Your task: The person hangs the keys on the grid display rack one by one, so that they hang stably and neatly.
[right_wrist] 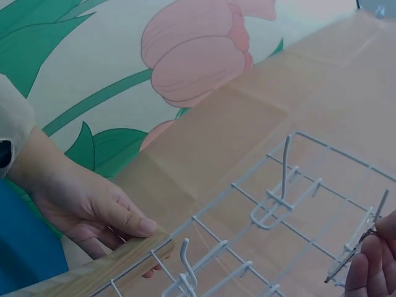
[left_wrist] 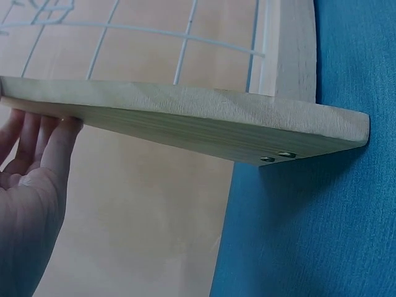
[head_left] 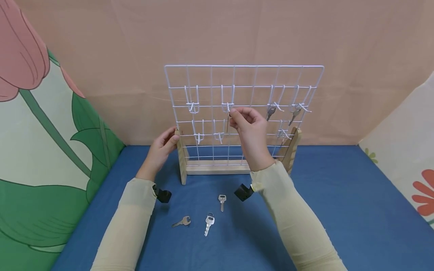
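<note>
Key in hand: thin, seen nearly edge-on, just left of the right fingertips; the key (right_wrist: 340, 267) shows in the lower right of the right wrist frame, small and partly hidden in the head frame.
Right grip: narrow; right hand (head_left: 251, 130), centre of the head frame, pinches the key near its head end between thumb and fingers.
Hook at the fingertips: white wire hook (head_left: 228, 107), upper row, second from left. Cannot tell whether the key's ring is over the prong.
Technique, ring: judged best to turn the ring's opening square to the prong tip, slide it well back, then loosen the pinch only once the prong carries the weight.
Technique, wrist: suggest a light approach; a hard push could tilt the grid or snag a neighbouring wire.
Left grip: left hand (head_left: 161, 148), left of centre, holds the top of the wooden upright (head_left: 182, 162) between thumb and fingers. Probably worth keeping firm as a brace.
Wire grid: white grid (head_left: 244, 66), upper middle; two hung keys, one (head_left: 271, 112) and another (head_left: 295, 113), at its right.
Blue cloth (head_left: 339, 210): three loose keys, lower middle: upper (head_left: 222, 202), lower (head_left: 210, 222), left (head_left: 183, 221).
</note>
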A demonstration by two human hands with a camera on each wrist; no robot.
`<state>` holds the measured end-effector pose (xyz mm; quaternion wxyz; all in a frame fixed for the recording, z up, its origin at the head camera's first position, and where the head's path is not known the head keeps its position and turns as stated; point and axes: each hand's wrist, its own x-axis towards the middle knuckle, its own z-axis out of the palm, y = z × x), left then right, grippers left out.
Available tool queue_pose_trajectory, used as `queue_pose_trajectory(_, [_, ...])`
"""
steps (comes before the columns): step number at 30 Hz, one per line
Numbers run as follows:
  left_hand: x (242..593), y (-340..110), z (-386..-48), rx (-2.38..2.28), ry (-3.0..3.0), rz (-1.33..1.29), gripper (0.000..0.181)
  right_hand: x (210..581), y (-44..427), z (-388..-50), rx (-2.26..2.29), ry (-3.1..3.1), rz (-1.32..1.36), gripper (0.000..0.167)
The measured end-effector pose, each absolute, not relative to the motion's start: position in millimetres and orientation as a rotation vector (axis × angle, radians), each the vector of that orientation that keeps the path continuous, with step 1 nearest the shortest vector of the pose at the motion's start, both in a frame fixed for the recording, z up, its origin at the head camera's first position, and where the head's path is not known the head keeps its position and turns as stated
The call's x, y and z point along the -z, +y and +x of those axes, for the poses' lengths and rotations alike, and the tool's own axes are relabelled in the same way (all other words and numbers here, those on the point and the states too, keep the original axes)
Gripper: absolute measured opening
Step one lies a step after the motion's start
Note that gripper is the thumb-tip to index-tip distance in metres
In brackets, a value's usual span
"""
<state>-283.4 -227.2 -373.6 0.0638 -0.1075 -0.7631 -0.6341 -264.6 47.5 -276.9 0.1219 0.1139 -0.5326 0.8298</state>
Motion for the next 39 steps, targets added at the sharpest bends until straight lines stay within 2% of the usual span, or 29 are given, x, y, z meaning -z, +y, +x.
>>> queue_pose_trajectory(14, [376.1, -228.0, -281.7, 1.896, -2.299, -0.307, 0.059, 278.7, 41.0, -276.4, -2.55, -1.534, 0.216, 0.002])
queue_pose_trajectory(20, [376.7, -226.6, -282.0, 1.918, -2.3, -0.315, 0.061, 289.0, 48.8, -260.6, -2.574, -1.538, 0.282, 0.007])
queue_pose_trajectory(24, [374.9, -226.3, -283.0, 1.93, -2.295, -0.303, 0.063, 297.5, 62.0, -241.4, -2.614, -1.641, 0.429, 0.009])
queue_pose_trajectory(30, [373.2, -225.2, -283.0, 1.91, -2.325, -0.285, 0.062, 326.4, 87.3, -220.9, -2.693, -1.958, 0.738, 0.022])
queue_pose_trajectory(35, [374.1, -226.3, -283.8, 1.916, -2.313, -0.299, 0.062, 361.4, 93.3, -224.3, -2.51, -2.272, 0.824, 0.01])
queue_pose_trajectory(39, [375.1, -225.9, -282.1, 1.922, -2.305, -0.299, 0.062, 387.7, 88.4, -230.0, -2.1, -2.547, 0.827, 0.011])
